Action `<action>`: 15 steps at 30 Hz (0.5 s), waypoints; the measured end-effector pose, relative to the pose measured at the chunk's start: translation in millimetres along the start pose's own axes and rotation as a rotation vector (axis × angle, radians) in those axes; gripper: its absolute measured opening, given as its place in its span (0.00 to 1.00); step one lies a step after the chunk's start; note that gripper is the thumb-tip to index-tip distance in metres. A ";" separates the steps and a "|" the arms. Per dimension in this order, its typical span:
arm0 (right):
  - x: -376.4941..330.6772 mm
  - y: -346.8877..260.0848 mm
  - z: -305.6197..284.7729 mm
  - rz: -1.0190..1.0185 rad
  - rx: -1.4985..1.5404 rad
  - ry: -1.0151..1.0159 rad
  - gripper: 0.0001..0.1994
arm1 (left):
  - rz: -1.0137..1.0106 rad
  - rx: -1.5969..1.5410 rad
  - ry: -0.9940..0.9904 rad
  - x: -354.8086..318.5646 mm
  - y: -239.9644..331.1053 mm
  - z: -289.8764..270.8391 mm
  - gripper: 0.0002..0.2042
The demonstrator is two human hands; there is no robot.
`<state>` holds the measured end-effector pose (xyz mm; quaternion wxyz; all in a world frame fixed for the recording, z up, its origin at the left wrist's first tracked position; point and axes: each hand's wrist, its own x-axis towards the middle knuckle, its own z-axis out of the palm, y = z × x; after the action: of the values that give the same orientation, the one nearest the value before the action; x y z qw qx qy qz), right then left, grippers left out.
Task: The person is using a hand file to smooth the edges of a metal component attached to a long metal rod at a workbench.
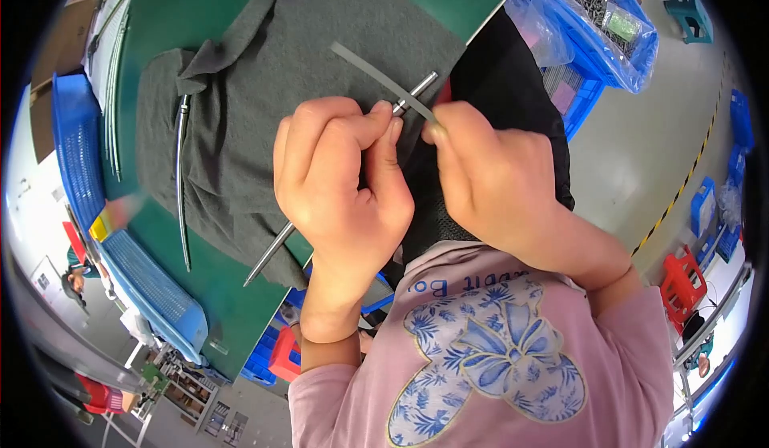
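As your left hand pinches the metal rod, your right hand, pinching the grey strip toward ten o'clock, should press evenly.

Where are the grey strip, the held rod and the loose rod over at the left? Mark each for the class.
Grey strip [375,72]: head view, middle of its flat length.
Held rod [269,259]: head view, its lower exposed part.
Loose rod [179,180]: head view, middle of its shaft.
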<state>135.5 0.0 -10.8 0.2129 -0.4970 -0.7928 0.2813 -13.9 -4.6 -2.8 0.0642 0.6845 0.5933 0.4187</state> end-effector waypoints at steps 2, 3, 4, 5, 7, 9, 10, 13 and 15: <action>-21.6 11.5 5.1 -0.009 0.040 0.043 0.05 | -0.019 0.009 -0.002 0.8 0.6 -0.5 0.08; -32.8 21.9 11.0 -0.009 0.077 0.086 0.04 | -0.013 0.010 0.002 0.8 0.4 0.4 0.08; -39.2 31.8 19.2 -0.041 0.175 0.191 0.06 | -0.004 0.015 0.007 0.0 0.1 0.8 0.08; -44.1 38.5 21.5 -0.044 0.175 0.195 0.06 | 0.004 0.020 0.013 -0.2 -0.1 0.9 0.08; -47.4 45.0 21.9 0.004 0.461 0.305 0.04 | 0.010 0.030 0.015 -1.5 -0.6 -0.1 0.08; -30.3 51.3 18.8 0.074 0.709 0.332 0.03 | 0.020 0.032 0.012 -1.1 -0.6 0.5 0.08; -17.8 47.7 25.1 0.127 0.914 0.404 0.05 | 0.024 0.031 0.016 -0.9 -0.6 1.2 0.08; 2.3 54.9 35.4 0.197 1.077 0.397 0.14 | 0.025 0.030 0.018 -0.3 -0.1 1.5 0.08; 7.0 47.1 40.1 0.263 1.222 0.333 0.12 | 0.020 0.029 0.017 -1.2 0.2 1.6 0.08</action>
<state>139.4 13.4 -71.5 0.5413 -0.4163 -0.3785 0.6248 -12.6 -5.1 -4.3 0.0452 0.6879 0.5927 0.4165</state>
